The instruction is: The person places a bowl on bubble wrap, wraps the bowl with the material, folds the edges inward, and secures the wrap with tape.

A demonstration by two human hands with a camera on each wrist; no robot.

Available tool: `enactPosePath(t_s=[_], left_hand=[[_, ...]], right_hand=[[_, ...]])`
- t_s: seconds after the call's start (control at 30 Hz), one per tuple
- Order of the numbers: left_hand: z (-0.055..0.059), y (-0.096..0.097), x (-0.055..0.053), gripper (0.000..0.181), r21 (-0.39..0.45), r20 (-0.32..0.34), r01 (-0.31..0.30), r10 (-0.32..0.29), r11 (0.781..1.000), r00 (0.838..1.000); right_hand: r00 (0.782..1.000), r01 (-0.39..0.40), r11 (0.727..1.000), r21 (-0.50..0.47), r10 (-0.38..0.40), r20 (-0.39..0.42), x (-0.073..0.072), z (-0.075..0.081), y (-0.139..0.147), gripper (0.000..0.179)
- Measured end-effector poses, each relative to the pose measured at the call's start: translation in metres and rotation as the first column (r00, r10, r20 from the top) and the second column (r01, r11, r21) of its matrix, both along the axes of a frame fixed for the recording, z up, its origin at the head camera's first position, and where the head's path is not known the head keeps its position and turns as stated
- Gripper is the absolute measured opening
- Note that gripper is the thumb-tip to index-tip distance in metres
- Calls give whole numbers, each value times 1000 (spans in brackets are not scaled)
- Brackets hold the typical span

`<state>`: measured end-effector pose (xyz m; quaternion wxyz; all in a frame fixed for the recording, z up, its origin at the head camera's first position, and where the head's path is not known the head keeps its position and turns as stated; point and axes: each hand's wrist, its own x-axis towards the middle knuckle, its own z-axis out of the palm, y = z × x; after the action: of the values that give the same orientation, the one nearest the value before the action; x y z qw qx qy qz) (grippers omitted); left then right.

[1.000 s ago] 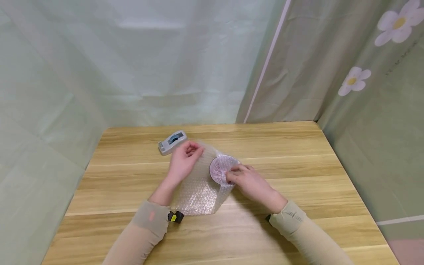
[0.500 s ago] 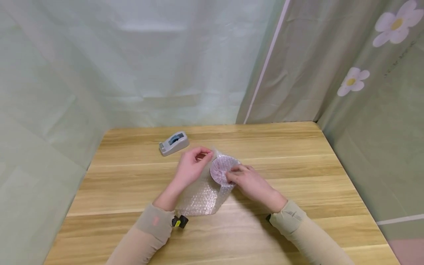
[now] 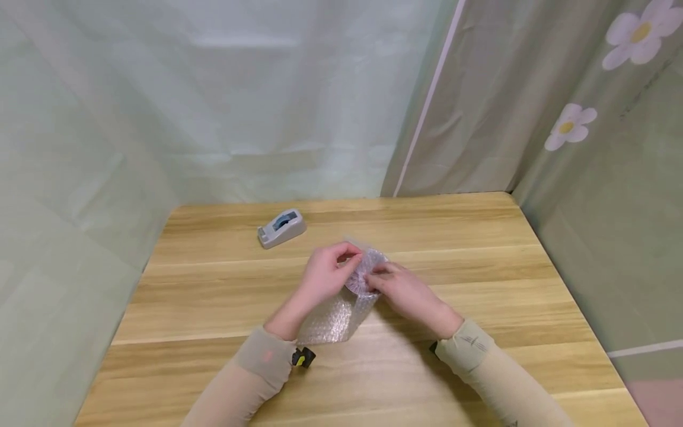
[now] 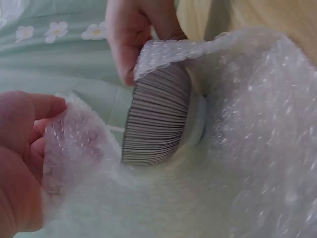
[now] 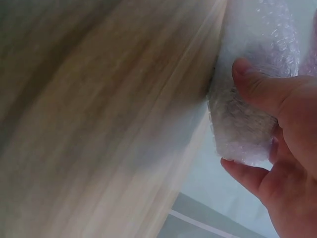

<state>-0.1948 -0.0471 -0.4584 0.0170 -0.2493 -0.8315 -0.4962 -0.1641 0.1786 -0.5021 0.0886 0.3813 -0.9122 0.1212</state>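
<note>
A striped bowl with a pale foot stands on its side in a sheet of bubble wrap. In the left wrist view its ribbed outer wall shows between the folds. My left hand pinches the free edge of the sheet between thumb and fingers and holds it over the bowl's open side. From the right, my right hand grips the bowl through the wrap, thumb on one side and fingers at the rim. The right wrist view shows the wrapped side within that grip. The hands partly hide the bowl's mouth.
A grey tape dispenser rests on the wooden table, toward the back and left of the hands. Pale green curtains hang behind the table and along both sides, with printed flowers at right.
My left hand has moved right, drawing the bubble wrap's free edge up and across the bowl's mouth. My right hand has stayed nearly in place on the bowl.
</note>
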Motion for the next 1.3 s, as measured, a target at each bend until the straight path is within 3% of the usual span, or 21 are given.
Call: enactPosePath(t_s=[0.13,0.33,0.6,0.83,1.03,1.17,1.3], left_hand=[[-3,6,2,14,-93,-26,6,-8,996,1000],[-10,9,4,14,-165,-57,8,-17,986,998],[-18,7,4,14,-277,-115,2,-35,961,993],[-25,9,3,14,-465,-213,-2,-110,885,971],[-31,12,4,17,-566,-285,-33,-158,824,946],[-33,13,4,17,-590,-326,-64,-165,804,931],[-32,13,5,17,-606,-330,-71,-169,792,928]], right_hand=[[1000,-11,1000,-20,11,-3,-2,-2,2,34],[998,-52,996,-67,54,33,-5,-4,5,25],[997,-80,996,-41,81,19,-7,-2,5,19],[995,-95,995,-14,95,7,-8,-1,6,19],[991,-129,992,-11,129,-26,-8,-2,10,26],[988,-149,989,-15,148,-47,-8,-1,11,28],[985,-160,987,-2,160,-63,-7,2,11,29]])
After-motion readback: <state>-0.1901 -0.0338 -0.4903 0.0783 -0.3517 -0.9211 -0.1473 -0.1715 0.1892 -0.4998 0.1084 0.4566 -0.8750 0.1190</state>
